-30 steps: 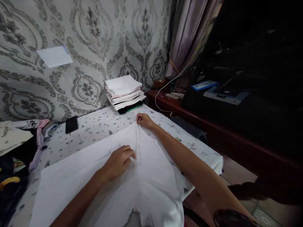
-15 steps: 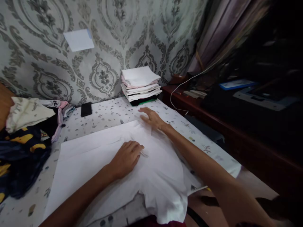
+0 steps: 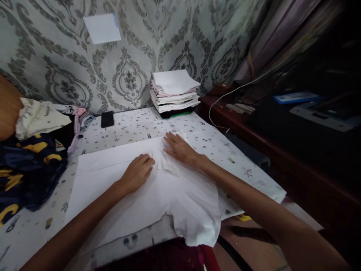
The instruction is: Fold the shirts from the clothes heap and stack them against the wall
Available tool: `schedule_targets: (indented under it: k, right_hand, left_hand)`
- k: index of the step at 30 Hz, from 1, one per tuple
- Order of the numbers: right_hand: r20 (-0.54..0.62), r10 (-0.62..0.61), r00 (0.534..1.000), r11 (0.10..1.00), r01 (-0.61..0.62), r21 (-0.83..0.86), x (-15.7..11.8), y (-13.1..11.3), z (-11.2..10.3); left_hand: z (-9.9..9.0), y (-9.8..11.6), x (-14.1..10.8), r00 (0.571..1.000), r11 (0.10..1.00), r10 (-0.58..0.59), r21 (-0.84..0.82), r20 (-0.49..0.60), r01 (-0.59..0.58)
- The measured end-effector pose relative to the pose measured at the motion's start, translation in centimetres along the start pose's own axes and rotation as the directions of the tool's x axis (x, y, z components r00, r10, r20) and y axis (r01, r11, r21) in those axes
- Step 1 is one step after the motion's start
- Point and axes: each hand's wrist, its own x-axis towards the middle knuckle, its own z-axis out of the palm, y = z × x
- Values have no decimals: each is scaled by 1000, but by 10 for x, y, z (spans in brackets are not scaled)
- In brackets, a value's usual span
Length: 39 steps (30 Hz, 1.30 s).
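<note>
A white garment (image 3: 113, 195) is spread over the patterned sheet, one sleeve bunched and hanging at the front edge. My left hand (image 3: 138, 171) rests on its middle, fingers curled together at a small crease; whether cloth is pinched under them is hidden. Farther right, my right hand (image 3: 180, 148) lies on the garment's upper part with its fingers spread, beside a small folded flap of white cloth. Behind both hands stands a stack of folded clothes (image 3: 176, 90), white on top.
A black phone (image 3: 107, 119) lies near the wall. Loose clothes (image 3: 42, 150) are heaped at the left. A dark red wooden desk (image 3: 282, 162) with a white cable (image 3: 239, 88) borders the bed on the right.
The view has shifted. My left hand has moved left over the garment, and my right hand has come down flat on the cloth. A small fold of fabric now shows between them.
</note>
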Motion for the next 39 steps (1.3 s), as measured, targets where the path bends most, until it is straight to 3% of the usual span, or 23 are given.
schedule_targets:
  k: [3, 6, 12, 15, 20, 27, 30, 34, 39]
  right_hand:
    - [35, -42, 999, 999, 41, 13, -6, -18, 8]
    - [48, -31, 998, 999, 32, -14, -13, -21, 15]
    - [55, -36, 998, 998, 39, -52, -15, -23, 13]
    - [28, -90, 996, 995, 91, -36, -7, -33, 14]
    - [3, -155, 988, 988, 155, 22, 20, -45, 27]
    - [31, -156, 987, 988, 156, 11, 31, -45, 39]
    - [33, -122, 992, 993, 122, 8, 28, -32, 36]
    - [-1, 69, 998, 997, -69, -17, 24, 11, 27]
    - [-65, 241, 968, 970, -238, 53, 4, 58, 10]
  left_hand:
    - [1, -2, 6, 999, 976, 44, 215, 10, -45]
    - [-1, -9, 4, 998, 953, 59, 297, -7, -54]
    - [-10, -24, -13, 1000, 998, 6, 59, -21, -5]
    - [-17, -37, -20, 992, 995, -99, -28, -80, 97]
    - [-19, -84, -37, 933, 936, -351, -17, -84, 351]
    - [-23, -149, -97, 798, 792, -601, 104, -33, 601]
    - [-27, -162, -111, 782, 770, -621, 147, -50, 621]
    - [-27, -168, -113, 773, 754, -631, 186, -64, 631]
    - [-22, -170, -114, 802, 773, -584, 215, -127, 597]
